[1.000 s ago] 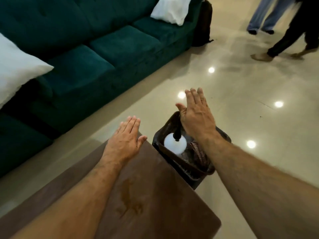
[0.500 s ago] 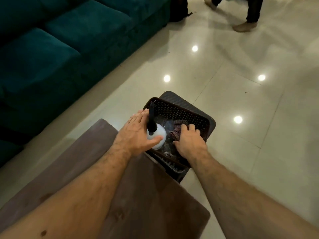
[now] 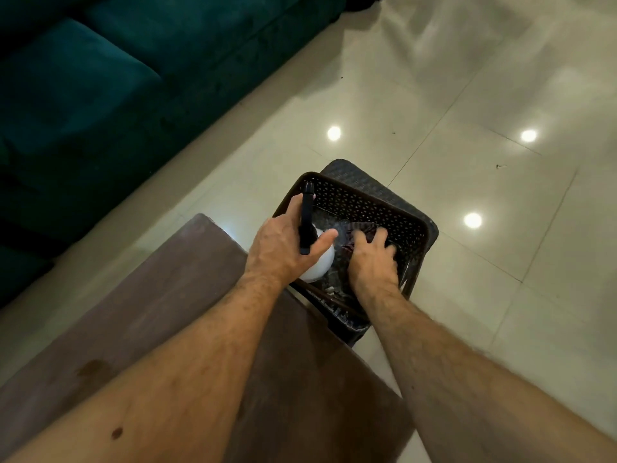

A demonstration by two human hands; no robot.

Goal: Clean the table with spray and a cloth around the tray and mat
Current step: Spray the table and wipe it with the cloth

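While nothing on it has yet been wiped, the brown worktop (image 3: 187,295) fills the lower frame, a dark stain near its left edge. Off its far corner, on the tiled floor (image 3: 467,95), a dark perforated basket (image 3: 374,202) holds the cleaning gear, presumably kept within reach. Inside it, the left hand (image 3: 283,248) wraps the white spray bottle (image 3: 319,265) by its black trigger head, thumb across the body, likely to lift it out. The right hand (image 3: 372,262) presses curled fingers into a dark cloth (image 3: 354,233), seemingly gathering it.
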